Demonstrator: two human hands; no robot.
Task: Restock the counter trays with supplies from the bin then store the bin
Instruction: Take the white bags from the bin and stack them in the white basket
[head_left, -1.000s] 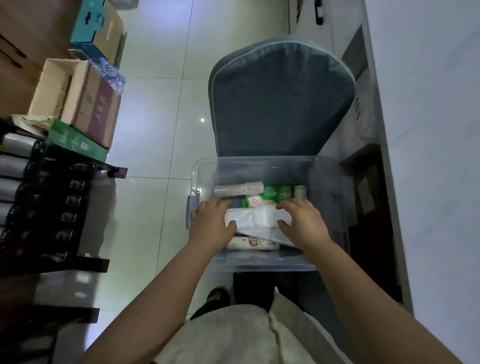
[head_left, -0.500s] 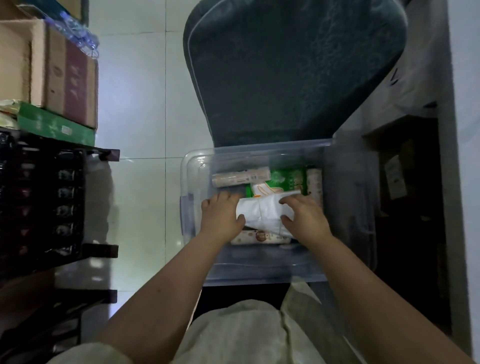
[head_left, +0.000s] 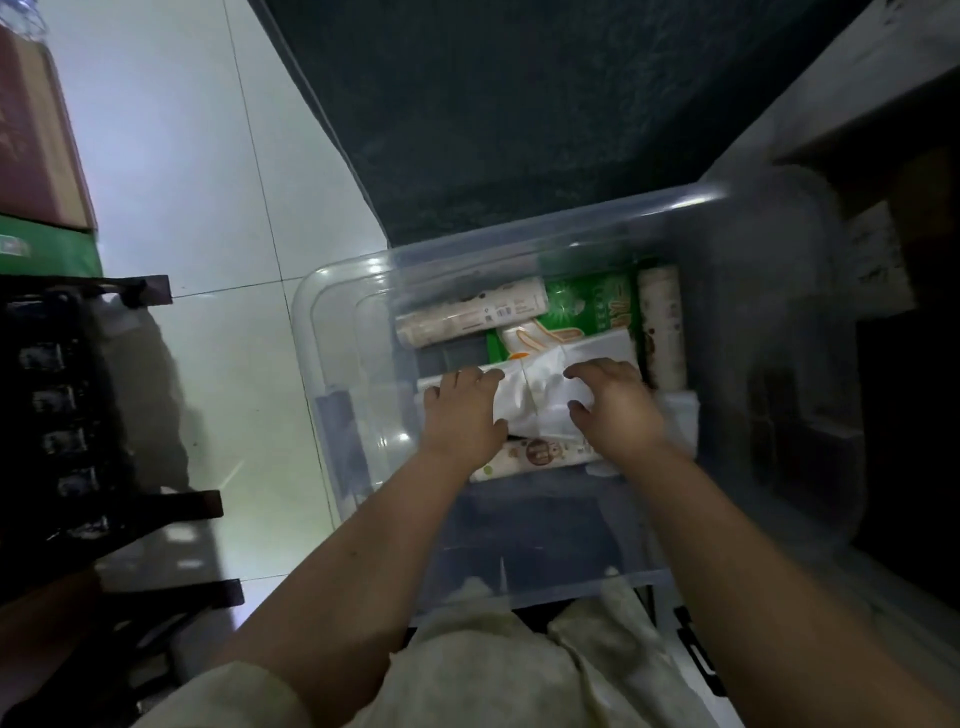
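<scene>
Bin (head_left: 332, 364), clear plastic, stands on the floor (head_left: 208, 208). Inside it, left hand (head_left: 462, 415) and right hand (head_left: 618, 410) each have a closed grip on opposite ends of a white pack (head_left: 535, 395), which lies between them.

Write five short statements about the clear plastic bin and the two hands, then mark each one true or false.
1. Both hands, left hand and right hand, rest on the white soft pack. True.
2. The clear plastic bin has its lid on. False: it is open on top.
3. A green packet lies at the far side of the bin. True.
4. The bin holds only one paper-wrapped roll. False: at least three show.
5. The right hand holds a bottle. False: it is on the white pack.
</scene>
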